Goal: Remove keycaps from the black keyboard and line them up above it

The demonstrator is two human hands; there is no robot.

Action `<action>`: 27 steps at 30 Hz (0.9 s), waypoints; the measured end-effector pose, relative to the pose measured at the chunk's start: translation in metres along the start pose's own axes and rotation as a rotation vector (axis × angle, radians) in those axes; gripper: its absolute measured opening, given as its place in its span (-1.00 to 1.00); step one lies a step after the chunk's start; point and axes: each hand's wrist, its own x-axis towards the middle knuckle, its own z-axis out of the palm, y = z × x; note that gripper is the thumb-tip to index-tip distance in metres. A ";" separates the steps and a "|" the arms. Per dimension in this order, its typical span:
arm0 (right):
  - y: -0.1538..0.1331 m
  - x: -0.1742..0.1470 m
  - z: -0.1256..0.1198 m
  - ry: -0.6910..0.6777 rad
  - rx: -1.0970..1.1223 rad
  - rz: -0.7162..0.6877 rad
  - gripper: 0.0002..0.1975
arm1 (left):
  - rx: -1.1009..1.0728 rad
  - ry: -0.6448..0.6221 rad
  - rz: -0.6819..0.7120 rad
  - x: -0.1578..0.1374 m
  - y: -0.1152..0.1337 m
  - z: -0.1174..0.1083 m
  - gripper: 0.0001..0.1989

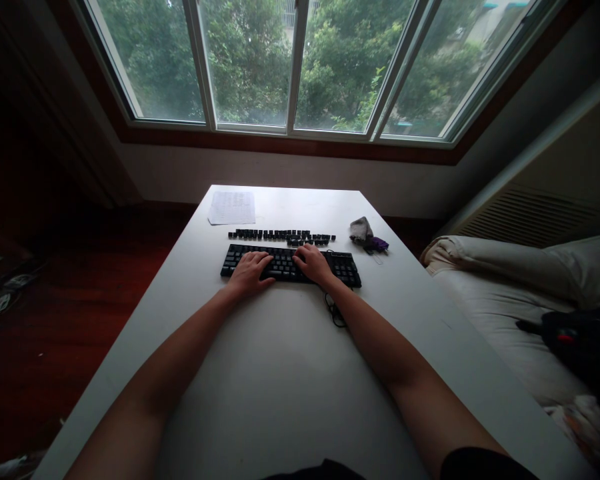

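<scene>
A black keyboard (283, 269) lies across the white table in front of me. My left hand (249, 273) rests on its left part, fingers stretched over the keys and thumb apart near the front edge. Right of the keyboard's middle, my right hand (312, 263) lies with its fingers bent onto the keys. Neither hand grips anything. Just behind the keyboard, loose black keycaps (275, 235) are set out in rows. A black cable (333, 311) is bunched by my right forearm.
On the white table (260, 373), a printed sheet of paper (233, 208) lies at the back left. A grey cloth (361, 229) and a purple item (377, 245) sit at the right. Beyond are a window (250, 67) and, to the right, a pale sofa (500, 307).
</scene>
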 end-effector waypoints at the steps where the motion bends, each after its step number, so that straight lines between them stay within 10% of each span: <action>1: 0.000 0.000 0.000 0.002 0.000 -0.002 -0.88 | 0.002 0.004 0.001 0.000 0.000 0.000 -0.36; 27: 0.002 -0.001 0.001 0.008 0.002 -0.005 -0.88 | 0.023 0.001 0.012 0.000 -0.001 0.001 -0.35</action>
